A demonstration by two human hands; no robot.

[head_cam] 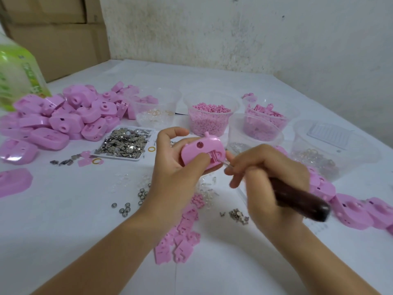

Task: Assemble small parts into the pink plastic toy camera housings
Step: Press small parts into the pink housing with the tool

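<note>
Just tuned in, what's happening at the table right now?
A person holds one pink housing in the left hand, above the table. The right hand grips a dark-handled tool, its metal tip at the housing's open slot. A pile of housings lies at left; cups of parts stand behind.

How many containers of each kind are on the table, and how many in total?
Clear plastic cups: 5 (one with yellow rings, one with pink granules, one with pink parts, one nearly empty, one large at the right)
White tray of silver metal pieces: 1
Total: 6
</note>
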